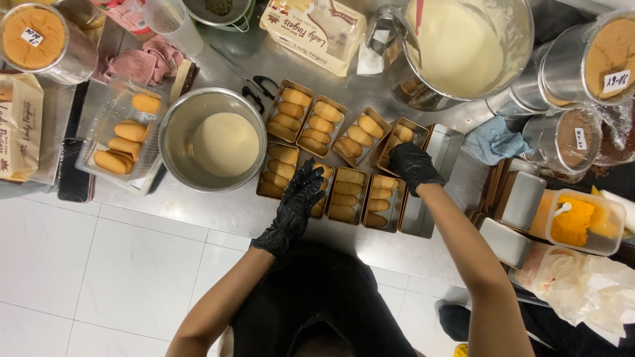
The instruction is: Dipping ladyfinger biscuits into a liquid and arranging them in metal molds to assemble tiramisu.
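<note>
Both my hands wear black gloves. My left hand [296, 205] reaches over a small gold rectangular tin [319, 192] in the near row, fingertips on a ladyfinger biscuit inside it. My right hand [411, 165] rests on the far-row gold tin [402, 140] at the right end, pressing a biscuit there. Several gold tins [321, 125] in two rows hold oval biscuits laid side by side. Two empty silver tins [442, 149] stand at the right end of the rows.
A steel bowl of pale liquid [213, 140] sits left of the tins, beside a clear tray of biscuits [122, 135]. A large mixer bowl of cream [463, 46] is at the back. Biscuit packets [314, 33], labelled round containers [36, 39], a blue cloth [496, 142] and more tins [522, 198] surround them.
</note>
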